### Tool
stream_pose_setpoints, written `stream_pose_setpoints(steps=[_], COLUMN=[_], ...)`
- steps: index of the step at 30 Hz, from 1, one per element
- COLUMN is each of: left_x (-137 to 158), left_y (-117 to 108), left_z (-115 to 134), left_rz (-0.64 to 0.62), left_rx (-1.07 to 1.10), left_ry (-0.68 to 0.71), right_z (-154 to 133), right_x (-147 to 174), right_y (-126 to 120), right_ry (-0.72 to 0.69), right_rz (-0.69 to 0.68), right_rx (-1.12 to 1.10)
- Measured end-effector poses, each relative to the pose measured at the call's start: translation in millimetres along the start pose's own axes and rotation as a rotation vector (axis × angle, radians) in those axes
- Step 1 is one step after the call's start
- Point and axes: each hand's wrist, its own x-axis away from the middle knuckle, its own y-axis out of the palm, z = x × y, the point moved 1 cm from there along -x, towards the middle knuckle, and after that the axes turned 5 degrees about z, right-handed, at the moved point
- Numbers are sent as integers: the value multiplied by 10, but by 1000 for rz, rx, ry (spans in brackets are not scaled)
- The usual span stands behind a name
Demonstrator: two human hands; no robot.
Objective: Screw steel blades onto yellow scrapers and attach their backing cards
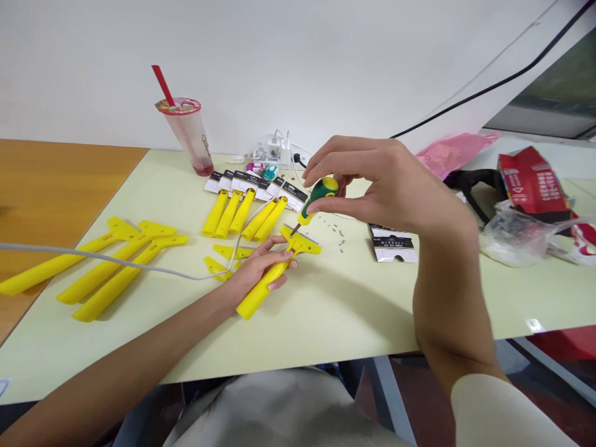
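My left hand is closed round the neck of a yellow scraper, whose wide head points away from me. A thin metal blade edge shows along that head. From above, my right hand grips a green and yellow screwdriver between thumb and fingers. The screwdriver leans, and its tip meets the scraper's head near the left end. Under and behind my left hand lie loose yellow head plates. Several small screws are scattered on the table to the right of the scraper.
Yellow scrapers lie at the left, crossed by a grey cable. Yellow handles with cards lie behind. A cup with a red straw stands near a power strip. Cards and a plastic bag lie right.
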Motion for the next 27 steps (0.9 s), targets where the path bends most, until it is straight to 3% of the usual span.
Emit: stream_pose_setpoints(steps=[6, 12, 18, 27], left_x=[-14, -41, -73, 10], left_y=[-3, -27, -85, -9], left_z=[2, -7, -20, -37], left_rz=[5, 13, -12, -24], left_rx=[20, 29, 17, -1], left_ry=[1, -14, -16, 7], right_z=[-33, -70, -76, -55], right_x=[-29, 6, 19, -73], right_y=[38, -9, -16, 127], right_ry=[9, 31, -1, 33], right_rz=[25, -73, -52, -27], right_rx=[29, 5, 6, 173])
